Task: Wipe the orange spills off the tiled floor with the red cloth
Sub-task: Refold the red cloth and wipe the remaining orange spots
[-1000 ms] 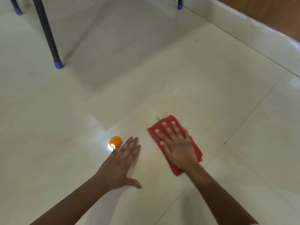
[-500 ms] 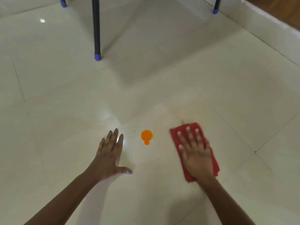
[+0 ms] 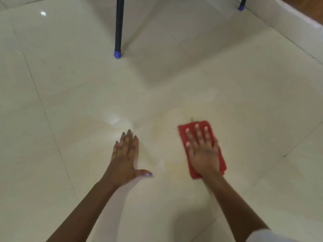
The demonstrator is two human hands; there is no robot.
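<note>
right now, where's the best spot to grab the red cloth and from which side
Probably pinch the far-left corner of the red cloth, coming from the left: it lies flat, the right hand covers its middle, and that corner shows bare.

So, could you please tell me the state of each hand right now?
Left hand: open, flat on the tiled floor, holding nothing.
Right hand: open, straight fingers pressing the red cloth down.

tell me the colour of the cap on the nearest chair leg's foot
Blue cap on a black leg, seen in the head view.
</note>
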